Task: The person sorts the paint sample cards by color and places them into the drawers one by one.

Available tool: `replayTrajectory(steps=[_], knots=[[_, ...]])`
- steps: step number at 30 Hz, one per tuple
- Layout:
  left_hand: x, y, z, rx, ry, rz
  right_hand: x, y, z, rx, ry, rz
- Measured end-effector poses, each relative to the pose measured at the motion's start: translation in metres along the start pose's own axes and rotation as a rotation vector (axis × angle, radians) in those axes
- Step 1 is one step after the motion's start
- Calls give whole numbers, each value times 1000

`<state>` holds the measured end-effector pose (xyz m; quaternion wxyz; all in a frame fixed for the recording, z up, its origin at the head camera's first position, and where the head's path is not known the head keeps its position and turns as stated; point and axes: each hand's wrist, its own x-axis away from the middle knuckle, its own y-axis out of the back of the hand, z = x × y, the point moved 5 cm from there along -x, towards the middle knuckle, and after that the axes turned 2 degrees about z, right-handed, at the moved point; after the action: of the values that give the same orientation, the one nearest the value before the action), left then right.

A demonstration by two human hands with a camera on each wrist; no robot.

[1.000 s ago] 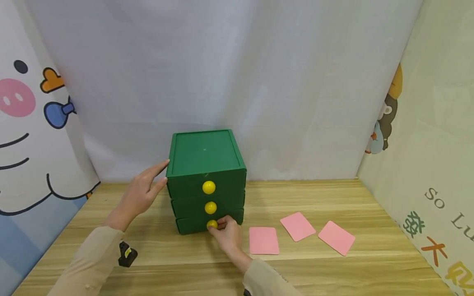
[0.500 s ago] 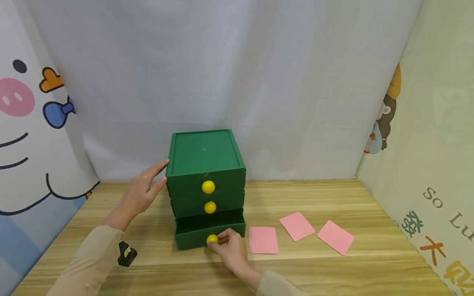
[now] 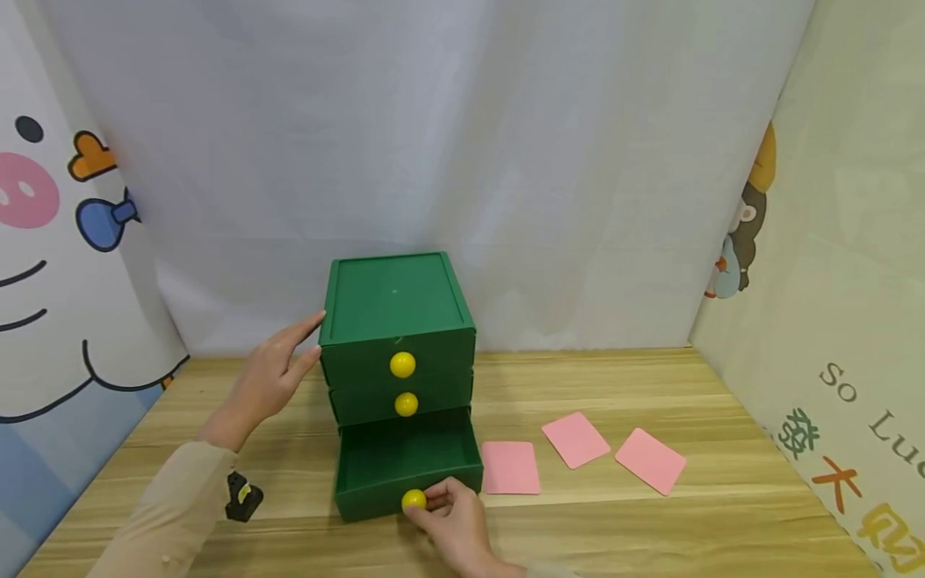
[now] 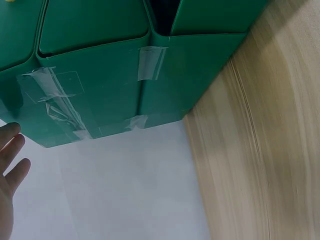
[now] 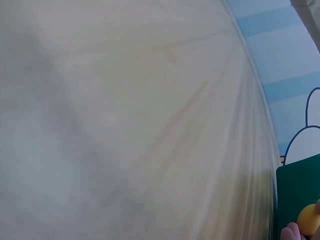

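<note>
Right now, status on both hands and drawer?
Right hand pinching bottom yellow knob; left hand at side of green cabinet. Bottom drawer open. Nearest pink card beside it, apparently not blocking.

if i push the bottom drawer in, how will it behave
The bottom drawer looks thin-walled, its visible inside bare, so probably light. Seated in the cabinet, it should slide rather than roll. A hard shove might shift the cabinet despite the left hand beside it.

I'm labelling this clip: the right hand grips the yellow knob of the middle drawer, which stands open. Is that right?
Not quite: it is the bottom drawer that stands open, and the head view shows the right hand gripping its yellow knob.
</note>
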<state>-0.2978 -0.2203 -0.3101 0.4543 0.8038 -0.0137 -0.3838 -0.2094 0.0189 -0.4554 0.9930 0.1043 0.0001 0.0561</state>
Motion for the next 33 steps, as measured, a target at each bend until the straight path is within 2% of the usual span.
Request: replayTrajectory(steps=[8, 24, 28, 33], knots=[[0, 1, 0, -4, -8, -5, 11, 1, -6, -45, -69, 38], [2, 1, 2, -7, -6, -10, 18, 3, -10, -2, -71, 94], [3, 1, 2, -4, 1, -5, 18, 5, -8, 7, -80, 148], [2, 1, 0, -9, 5, -4, 18, 13, -1, 37, -95, 288]])
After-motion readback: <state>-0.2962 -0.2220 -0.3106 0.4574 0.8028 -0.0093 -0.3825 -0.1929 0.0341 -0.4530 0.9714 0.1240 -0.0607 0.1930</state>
